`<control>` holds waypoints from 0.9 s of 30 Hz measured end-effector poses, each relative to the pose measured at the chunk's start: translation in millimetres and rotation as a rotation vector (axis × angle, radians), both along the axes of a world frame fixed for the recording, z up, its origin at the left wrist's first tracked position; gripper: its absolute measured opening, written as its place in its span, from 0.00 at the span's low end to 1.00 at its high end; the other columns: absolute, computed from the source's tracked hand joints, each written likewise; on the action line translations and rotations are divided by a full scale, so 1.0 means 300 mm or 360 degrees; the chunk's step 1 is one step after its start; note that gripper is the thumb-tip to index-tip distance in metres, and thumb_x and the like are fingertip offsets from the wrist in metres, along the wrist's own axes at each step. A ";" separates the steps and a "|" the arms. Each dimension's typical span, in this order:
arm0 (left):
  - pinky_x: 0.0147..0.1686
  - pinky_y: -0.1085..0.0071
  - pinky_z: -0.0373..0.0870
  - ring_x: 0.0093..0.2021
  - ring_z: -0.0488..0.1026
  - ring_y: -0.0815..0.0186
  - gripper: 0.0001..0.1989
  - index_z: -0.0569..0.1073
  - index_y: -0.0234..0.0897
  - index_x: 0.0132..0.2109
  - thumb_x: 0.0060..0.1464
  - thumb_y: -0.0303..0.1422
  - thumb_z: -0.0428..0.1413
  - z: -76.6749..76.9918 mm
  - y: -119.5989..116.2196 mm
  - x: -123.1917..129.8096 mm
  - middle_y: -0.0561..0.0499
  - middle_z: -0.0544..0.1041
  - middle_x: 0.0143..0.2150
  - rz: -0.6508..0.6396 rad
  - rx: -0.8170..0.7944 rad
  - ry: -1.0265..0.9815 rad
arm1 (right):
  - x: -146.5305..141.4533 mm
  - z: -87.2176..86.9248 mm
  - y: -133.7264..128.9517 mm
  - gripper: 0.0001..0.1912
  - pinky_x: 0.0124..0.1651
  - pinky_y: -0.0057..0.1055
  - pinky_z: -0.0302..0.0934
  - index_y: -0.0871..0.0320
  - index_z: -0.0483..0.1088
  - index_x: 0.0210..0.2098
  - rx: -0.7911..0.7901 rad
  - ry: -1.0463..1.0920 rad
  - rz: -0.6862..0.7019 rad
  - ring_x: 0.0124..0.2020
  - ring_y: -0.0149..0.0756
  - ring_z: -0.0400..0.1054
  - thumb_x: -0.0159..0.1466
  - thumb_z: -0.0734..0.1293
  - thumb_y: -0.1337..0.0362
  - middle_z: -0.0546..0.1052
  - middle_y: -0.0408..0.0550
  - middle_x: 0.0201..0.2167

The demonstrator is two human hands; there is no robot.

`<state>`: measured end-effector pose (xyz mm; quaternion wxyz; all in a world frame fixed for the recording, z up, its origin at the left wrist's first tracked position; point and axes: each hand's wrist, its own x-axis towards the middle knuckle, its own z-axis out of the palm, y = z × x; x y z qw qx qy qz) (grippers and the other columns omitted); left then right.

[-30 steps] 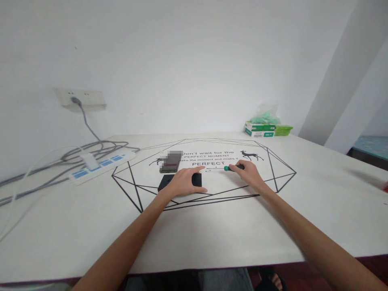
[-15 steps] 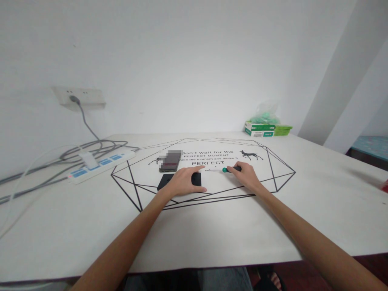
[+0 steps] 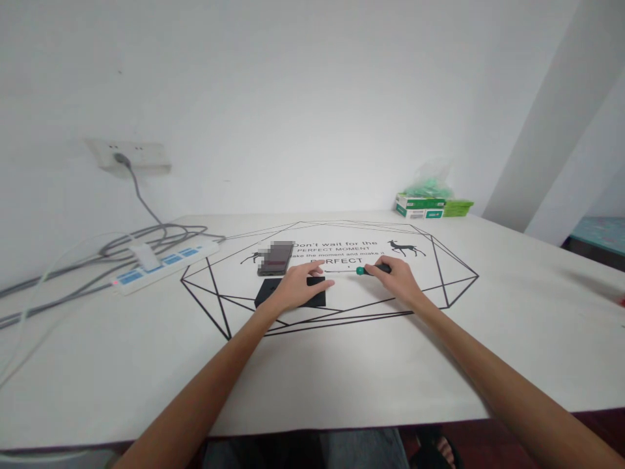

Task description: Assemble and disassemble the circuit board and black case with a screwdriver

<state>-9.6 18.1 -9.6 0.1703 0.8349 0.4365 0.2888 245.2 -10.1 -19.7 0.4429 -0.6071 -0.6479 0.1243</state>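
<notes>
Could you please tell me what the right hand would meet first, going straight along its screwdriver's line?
Probably the left hand, just beyond the tip of the screwdriver, though depth is unclear.

Soft light leaves faint shadows on the table (image 3: 351, 378) — small print (image 3: 336, 255) looks blurred.

Black box (image 3: 316, 299), probable phone (image 3: 282, 257) on table (image 3: 351, 371)

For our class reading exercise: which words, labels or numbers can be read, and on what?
Table: "Don't wait for the"
Table: "PERFECT MOMENT"
Table: "ake the moment and miake it", start hidden by phone
Table: "PERFECT", partly behind left hand
Print on boxes, power strip: too small
</notes>
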 end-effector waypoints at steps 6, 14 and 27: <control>0.44 0.68 0.71 0.41 0.77 0.61 0.18 0.76 0.34 0.51 0.56 0.34 0.53 -0.019 0.026 0.002 0.48 0.81 0.39 0.0128 0.0176 -0.0008 | -0.014 0.009 -0.017 0.20 0.29 0.29 0.50 0.58 0.68 0.21 0.0052 0.0062 0.0095 0.24 0.33 0.59 0.56 0.66 0.48 0.66 0.42 0.18; 0.40 0.71 0.73 0.40 0.77 0.62 0.09 0.80 0.37 0.39 0.54 0.30 0.55 -0.015 0.030 -0.004 0.49 0.81 0.40 0.0128 0.0254 0.0066 | -0.024 0.018 -0.030 0.19 0.29 0.29 0.50 0.58 0.68 0.21 0.0065 0.0096 0.0136 0.24 0.32 0.58 0.56 0.67 0.49 0.66 0.41 0.19; 0.38 0.70 0.70 0.38 0.77 0.62 0.09 0.81 0.39 0.38 0.55 0.31 0.55 -0.002 0.028 -0.012 0.50 0.82 0.39 0.0097 0.0344 0.0195 | -0.027 0.019 -0.027 0.18 0.29 0.28 0.49 0.58 0.66 0.20 0.0097 0.0108 0.0143 0.23 0.31 0.57 0.56 0.67 0.50 0.64 0.40 0.18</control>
